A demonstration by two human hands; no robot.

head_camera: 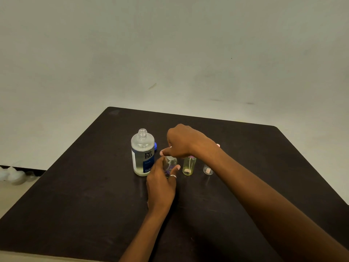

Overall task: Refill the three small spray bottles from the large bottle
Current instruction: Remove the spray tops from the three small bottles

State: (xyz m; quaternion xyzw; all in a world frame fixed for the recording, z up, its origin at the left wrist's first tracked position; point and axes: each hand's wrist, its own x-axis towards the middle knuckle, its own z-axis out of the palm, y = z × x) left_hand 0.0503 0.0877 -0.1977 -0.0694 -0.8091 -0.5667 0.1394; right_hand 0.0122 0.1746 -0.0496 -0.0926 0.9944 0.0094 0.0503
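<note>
Head view: the clear small bottle [170,163], purple at its base, stands upright on the dark surface [75,205], just right of the large bottle [143,154]. Your left hand [160,188] grips it, fingers [175,169] wrapped round its body, a ring [173,176] on one of them. Your right hand [184,141] sits over that bottle's top with its fingers curled down. The hand hides the contact, so you cannot tell whether they pinch the top or only rest on it. The large bottle stands upright with its neck uncapped, liquid inside and a blue-and-white label facing you. A blue cap [155,145] shows just behind it. Right of the held bottle stands the yellowish small bottle [188,166] with a pink top, and beyond that the third small bottle [207,170], clear and partly covered by your right forearm. A pale wall [170,53] rises behind the surface
</note>
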